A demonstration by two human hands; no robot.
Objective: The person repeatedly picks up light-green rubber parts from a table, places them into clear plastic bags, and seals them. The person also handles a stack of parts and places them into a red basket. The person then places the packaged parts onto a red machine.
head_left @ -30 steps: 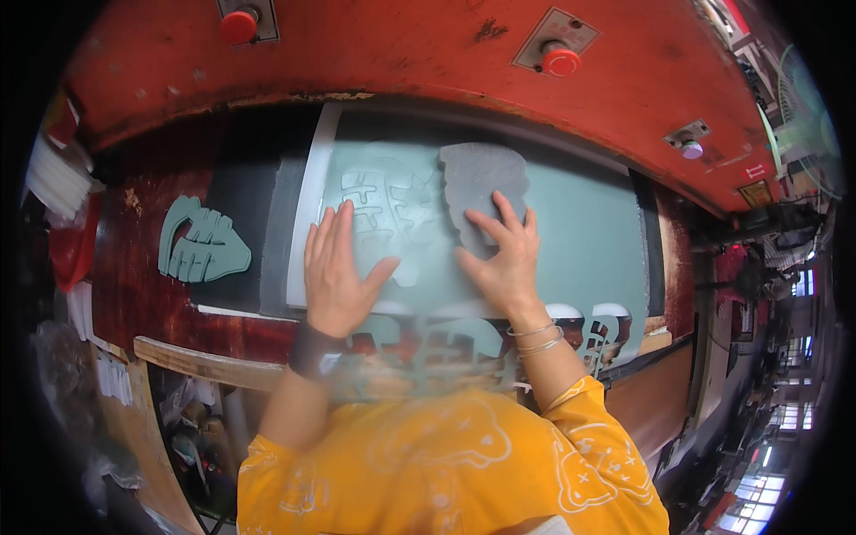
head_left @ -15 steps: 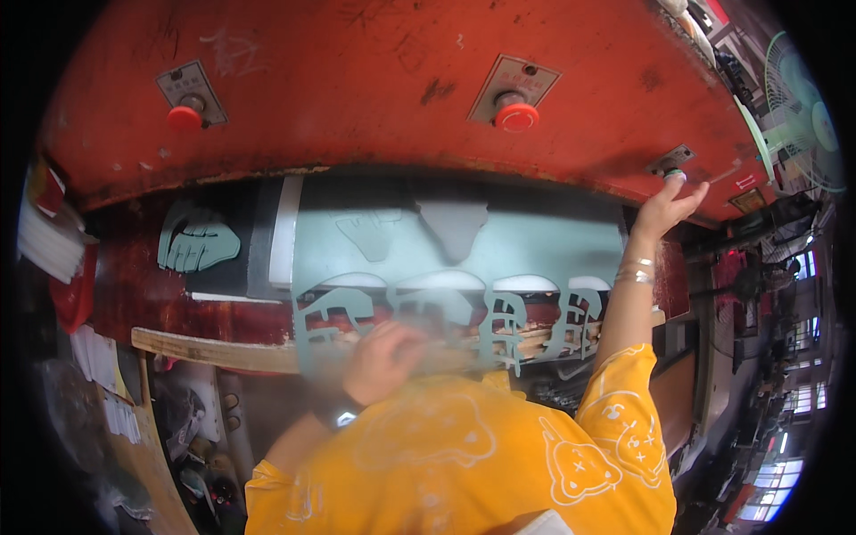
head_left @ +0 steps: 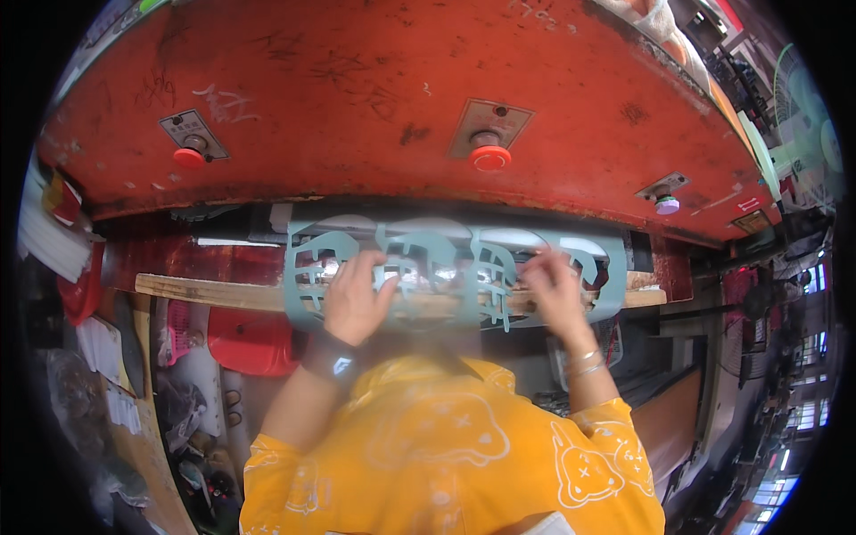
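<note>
**Both hands on the cut-out sheet at the mouth of the press**

Here the landmark is the big red press that fills the upper part of the view. Just below its front edge, a pale green sheet with shapes already punched out of it lies across a wooden strip of the worktop. The holes run across its whole visible width, so the cutting looks finished on this piece; what seems left is handling the sheet itself, which is still at the mouth of the press.

The left hand lies on the sheet's left part, fingers curled over its webbing and seemingly gripping it. The right hand rests on its right part, fingers bent; motion blur hides whether it pinches the sheet or only presses on it.

Two red buttons sit on the press face above the sheet, and a smaller pale one further right.

Below the press to the left stands a red bin; its contents cannot be made out. A pink perforated basket beside it is equally unreadable.
</note>
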